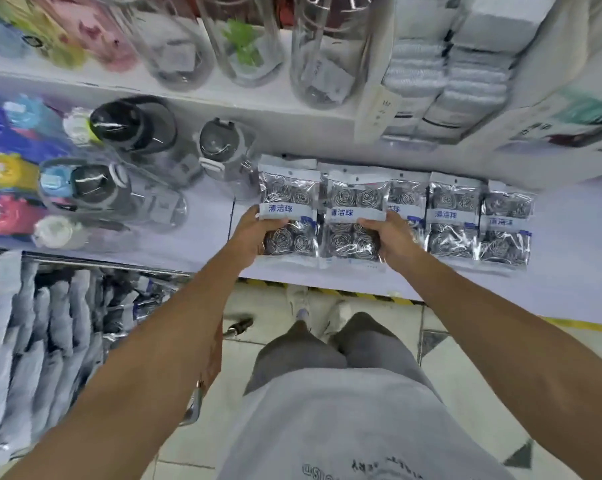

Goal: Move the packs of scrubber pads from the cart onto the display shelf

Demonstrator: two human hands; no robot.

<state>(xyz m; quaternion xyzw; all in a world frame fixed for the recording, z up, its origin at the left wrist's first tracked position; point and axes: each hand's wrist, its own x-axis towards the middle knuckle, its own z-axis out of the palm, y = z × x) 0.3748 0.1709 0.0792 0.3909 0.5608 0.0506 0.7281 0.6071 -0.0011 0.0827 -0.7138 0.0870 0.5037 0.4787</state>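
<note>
Fingers [275, 226] of each hand curled around one scrubber pack: left hand [254, 233] and right hand [393, 237] aligned both left of the shelf row [479, 220].

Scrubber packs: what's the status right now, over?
Left hand grips one pack, right hand grips the next pack. Both at the display shelf, beside the row of packs. Nothing in the way.

In my left hand [254, 233], the scrubber pad pack [289, 216] is clear film over silver-grey steel coils, with a white band carrying blue characters. The pack in my right hand [393, 240] matches it [353, 220]. Left of my grip stand smoky-grey bottles [133, 126]. Beneath my grip, the shelf edge [344, 292] shows yellow-and-black stripes.
</note>
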